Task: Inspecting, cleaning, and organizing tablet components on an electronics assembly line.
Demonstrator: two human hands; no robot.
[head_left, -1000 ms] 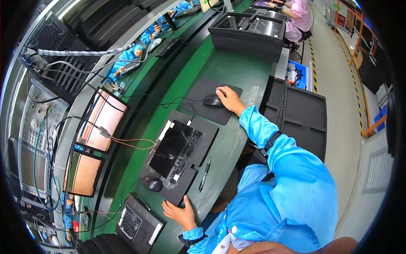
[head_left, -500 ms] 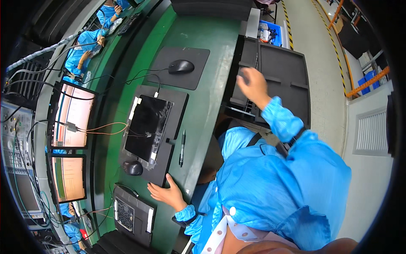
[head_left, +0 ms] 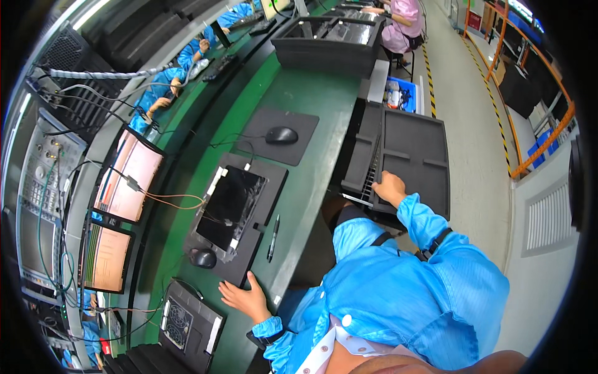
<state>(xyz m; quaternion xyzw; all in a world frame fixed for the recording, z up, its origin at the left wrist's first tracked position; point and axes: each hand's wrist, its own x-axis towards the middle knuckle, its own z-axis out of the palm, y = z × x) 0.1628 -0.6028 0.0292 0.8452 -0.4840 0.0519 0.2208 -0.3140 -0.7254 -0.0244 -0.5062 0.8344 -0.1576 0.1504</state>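
Observation:
My left hand (head_left: 248, 301) rests open, fingers spread, on the green table beside the near corner of a black foam board (head_left: 240, 260). On that board lies a dark, flat screen panel (head_left: 232, 206) with clear film along its edge and thin wires attached. My right hand (head_left: 390, 189) is out to the right, over a black tray (head_left: 414, 163) with raised dividers. Its fingers curl closed over the tray's near left edge; the fingertips are partly hidden. A pen (head_left: 273, 238) lies between the board and the table's edge.
A black mouse (head_left: 281, 135) sits on a dark mat; a second mouse (head_left: 203, 257) is by the board. Two monitors (head_left: 129, 176) stand at the left. Beyond the tray is a blue bin (head_left: 402, 95). Co-workers in blue sit across the bench; one in pink (head_left: 403, 25) is farther off.
My right hand has come down from above the tray onto its near edge, fingers curling in. My left hand stays by the board. The whole view has shifted, showing more of the far end.

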